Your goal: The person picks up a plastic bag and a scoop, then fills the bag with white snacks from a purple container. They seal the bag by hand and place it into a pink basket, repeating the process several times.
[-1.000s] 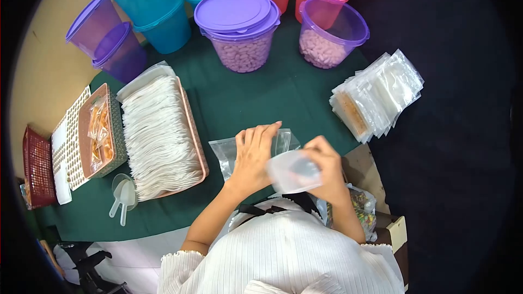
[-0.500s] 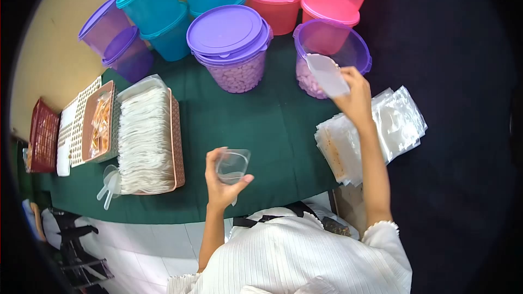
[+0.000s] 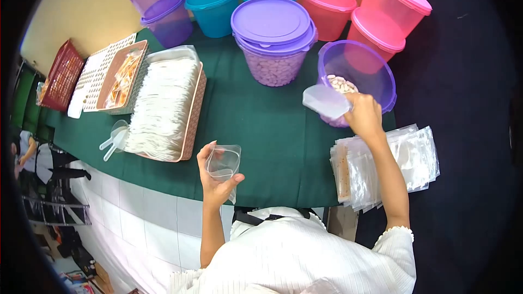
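You can read no words, numbers or brands here. On the white sheet at your left, the rows of small brown marks are too small to make out, as are the specks on the brownish strip in the stack of clear bags at your right.

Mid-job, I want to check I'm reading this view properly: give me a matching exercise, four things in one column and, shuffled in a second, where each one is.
Things:
1. Clear bag
2. Frosted scoop
3. Maroon basket
4. Stack of clear packets

Places:
A. In the right hand
B. At the right edge of the green table
C. In the left hand, mouth open
D. At the table's far left end

Pairs: 1-C, 2-A, 3-D, 4-B
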`<action>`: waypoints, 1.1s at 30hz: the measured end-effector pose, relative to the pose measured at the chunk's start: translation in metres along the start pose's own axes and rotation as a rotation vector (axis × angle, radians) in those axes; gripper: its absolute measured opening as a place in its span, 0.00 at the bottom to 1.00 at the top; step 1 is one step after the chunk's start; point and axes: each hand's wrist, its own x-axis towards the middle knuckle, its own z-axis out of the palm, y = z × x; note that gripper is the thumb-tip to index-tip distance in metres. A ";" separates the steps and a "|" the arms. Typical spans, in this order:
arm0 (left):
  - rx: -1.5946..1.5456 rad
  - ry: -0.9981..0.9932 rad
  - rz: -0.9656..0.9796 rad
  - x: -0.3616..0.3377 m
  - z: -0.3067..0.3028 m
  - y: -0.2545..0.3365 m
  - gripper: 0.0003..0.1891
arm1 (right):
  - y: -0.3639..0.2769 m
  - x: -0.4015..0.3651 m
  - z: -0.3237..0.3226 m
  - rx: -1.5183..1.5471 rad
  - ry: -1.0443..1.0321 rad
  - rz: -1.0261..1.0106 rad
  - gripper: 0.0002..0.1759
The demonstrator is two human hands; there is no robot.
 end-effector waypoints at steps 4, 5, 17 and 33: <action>0.109 0.031 0.081 0.004 -0.014 0.007 0.47 | -0.049 -0.030 0.005 0.091 -0.107 -0.161 0.15; 0.114 0.032 0.079 0.006 -0.019 0.008 0.47 | -0.064 -0.040 0.004 0.130 -0.157 -0.199 0.16; -0.004 0.101 0.077 0.026 -0.112 0.008 0.46 | -0.205 -0.117 0.036 0.317 -0.631 -0.553 0.17; -0.110 -0.803 -0.069 0.045 -0.144 0.011 0.42 | -0.171 -0.058 0.031 -0.255 -0.289 -0.252 0.09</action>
